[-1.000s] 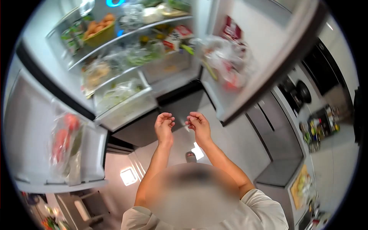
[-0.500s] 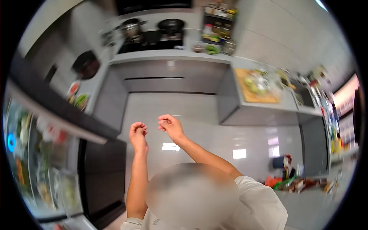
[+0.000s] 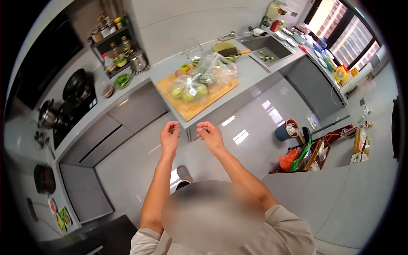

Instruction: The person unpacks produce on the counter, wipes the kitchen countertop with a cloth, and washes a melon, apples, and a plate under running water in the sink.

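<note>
Clear plastic bags (image 3: 190, 90) of green produce lie on the wooden board (image 3: 191, 112), which probably keeps them together on the tabletop (image 3: 250, 80). Just short of that corner, the left hand (image 3: 169, 141) and right hand (image 3: 212, 137) hang apart, each grip loosely curled around nothing I can see; whether fingertips meet, I cannot tell. Farther along, chopsticks (image 3: 259, 64) lie near the sink (image 3: 277, 49), perhaps for easy rinsing.
</note>
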The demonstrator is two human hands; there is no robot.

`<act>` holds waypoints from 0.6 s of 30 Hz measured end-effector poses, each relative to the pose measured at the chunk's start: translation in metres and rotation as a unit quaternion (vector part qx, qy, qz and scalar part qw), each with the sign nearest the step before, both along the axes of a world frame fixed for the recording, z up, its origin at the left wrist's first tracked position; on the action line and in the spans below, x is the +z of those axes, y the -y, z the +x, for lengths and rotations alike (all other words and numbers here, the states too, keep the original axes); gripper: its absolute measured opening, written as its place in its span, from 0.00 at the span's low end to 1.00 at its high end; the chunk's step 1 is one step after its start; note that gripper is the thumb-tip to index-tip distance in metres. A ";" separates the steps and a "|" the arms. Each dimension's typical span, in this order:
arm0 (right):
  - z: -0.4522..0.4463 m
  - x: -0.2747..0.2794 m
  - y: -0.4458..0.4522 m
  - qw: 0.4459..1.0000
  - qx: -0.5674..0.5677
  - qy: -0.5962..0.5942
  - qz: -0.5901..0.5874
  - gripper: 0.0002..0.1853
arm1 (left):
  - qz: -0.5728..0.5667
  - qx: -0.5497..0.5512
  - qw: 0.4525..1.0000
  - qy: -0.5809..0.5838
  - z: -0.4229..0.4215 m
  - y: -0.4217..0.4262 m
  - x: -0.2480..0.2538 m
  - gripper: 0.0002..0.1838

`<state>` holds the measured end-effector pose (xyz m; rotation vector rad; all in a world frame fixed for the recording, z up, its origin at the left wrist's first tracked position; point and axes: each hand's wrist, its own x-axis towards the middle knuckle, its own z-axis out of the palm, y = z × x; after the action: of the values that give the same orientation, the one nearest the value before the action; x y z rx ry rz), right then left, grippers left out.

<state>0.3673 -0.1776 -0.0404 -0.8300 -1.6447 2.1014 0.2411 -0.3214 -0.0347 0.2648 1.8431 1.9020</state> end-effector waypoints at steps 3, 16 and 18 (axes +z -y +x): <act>-0.021 -0.020 -0.070 0.999 -0.019 -0.012 0.043 0.10 | -0.034 -0.048 0.996 -0.072 -0.045 -0.064 -0.012 0.18; -0.177 0.020 -0.282 0.715 0.088 0.212 0.660 0.48 | -0.446 -0.120 0.807 -0.368 -0.198 -0.233 -0.019 0.49; -0.209 0.030 -0.315 0.677 0.140 0.214 0.690 0.51 | -0.477 -0.175 0.815 -0.277 -0.206 -0.245 -0.015 0.45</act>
<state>0.1581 0.1375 -0.0103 -0.4656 -2.9164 0.1859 0.0348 -0.0760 -0.0497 0.7807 2.6315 0.4995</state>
